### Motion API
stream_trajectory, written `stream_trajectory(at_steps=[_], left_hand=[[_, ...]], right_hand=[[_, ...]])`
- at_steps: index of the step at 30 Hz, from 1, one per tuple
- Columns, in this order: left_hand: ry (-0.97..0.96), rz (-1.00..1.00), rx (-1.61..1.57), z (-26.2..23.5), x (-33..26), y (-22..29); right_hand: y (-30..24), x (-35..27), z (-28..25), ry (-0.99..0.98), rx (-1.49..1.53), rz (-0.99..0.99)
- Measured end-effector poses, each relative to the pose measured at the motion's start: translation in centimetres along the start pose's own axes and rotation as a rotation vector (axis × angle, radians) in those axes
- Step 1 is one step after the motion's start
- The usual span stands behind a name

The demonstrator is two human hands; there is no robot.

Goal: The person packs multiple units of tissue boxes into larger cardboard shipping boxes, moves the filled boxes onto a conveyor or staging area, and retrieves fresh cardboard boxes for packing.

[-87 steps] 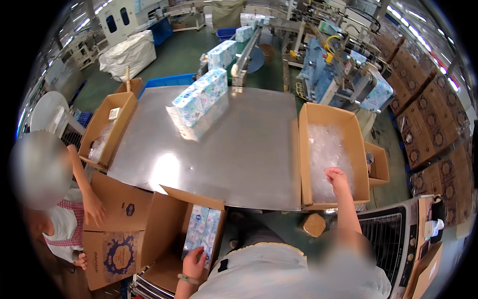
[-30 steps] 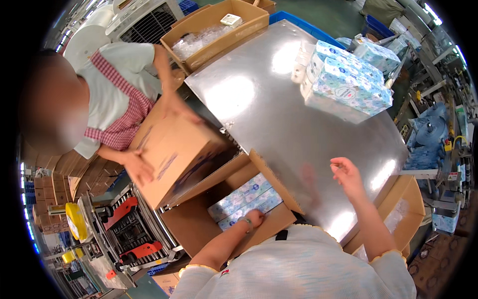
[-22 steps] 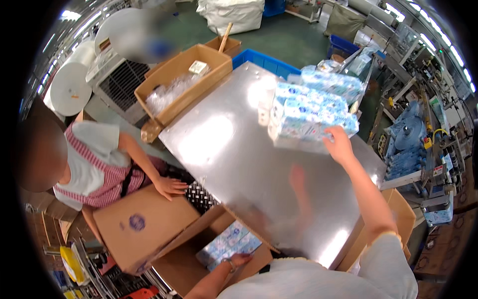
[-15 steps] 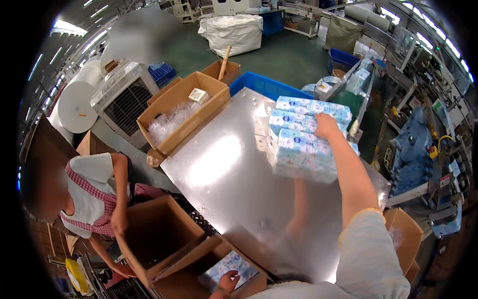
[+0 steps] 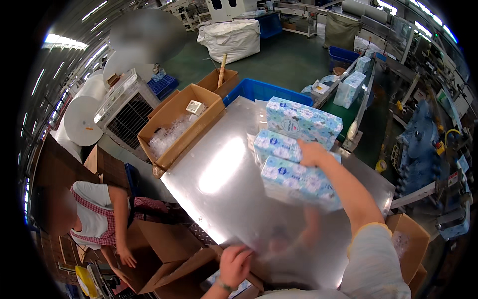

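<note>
Three light-blue, flower-printed tissue packs stand side by side on the shiny metal table: a far pack [image 5: 303,119], a middle pack [image 5: 277,145] and a near pack [image 5: 298,182]. My right hand [image 5: 314,153] grips the middle pack from above, and its fingertips are partly hidden between the packs. My left hand [image 5: 235,264] is over the table's near edge, above an open carton [image 5: 191,266], with loosely bent fingers and nothing visible in them. Inside that carton another tissue pack [image 5: 241,289] shows, mostly covered by my left hand and wrist.
At left a co-worker [image 5: 107,214] handles brown cartons. Along the table's far left edge sits a cardboard box [image 5: 181,124] of clear plastic wrap. Behind the table is a blue crate [image 5: 269,90]; at right a conveyor [image 5: 343,112] carries more packs.
My left hand has risen from the pack in the carton toward the table edge. The packs under my right hand have shifted nearer and left, and the far pack now stands apart. The co-worker's carton has tilted.
</note>
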State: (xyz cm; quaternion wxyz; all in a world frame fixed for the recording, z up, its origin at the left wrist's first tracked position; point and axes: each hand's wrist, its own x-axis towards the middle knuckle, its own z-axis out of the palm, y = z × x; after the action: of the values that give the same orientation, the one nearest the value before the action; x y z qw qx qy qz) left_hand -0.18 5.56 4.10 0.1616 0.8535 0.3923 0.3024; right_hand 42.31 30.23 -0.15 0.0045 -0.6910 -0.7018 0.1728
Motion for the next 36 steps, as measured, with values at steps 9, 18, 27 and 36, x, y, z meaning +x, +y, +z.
stream_trajectory(at_steps=[9, 18, 27, 36], left_hand=[[-0.839, 0.497, 0.244, 6.3, 7.8, 1.4], [-0.304, 0.171, 0.213, -17.2, -1.0, 4.7], [-0.159, -0.555, 0.135, -14.1, -32.5, -3.3], [-0.688, -0.617, -0.125, 0.7, -35.3, -10.1]], right_hand=[[-9.7, -25.2, 2.8, -0.146, 0.132, 0.141], [-8.6, -27.9, 9.6, 0.181, 0.97, 0.375], [-31.5, -31.5, 2.4, 0.292, 1.661, -0.182], [-47.0, -28.4, 17.8, -0.17, -0.144, -1.251]])
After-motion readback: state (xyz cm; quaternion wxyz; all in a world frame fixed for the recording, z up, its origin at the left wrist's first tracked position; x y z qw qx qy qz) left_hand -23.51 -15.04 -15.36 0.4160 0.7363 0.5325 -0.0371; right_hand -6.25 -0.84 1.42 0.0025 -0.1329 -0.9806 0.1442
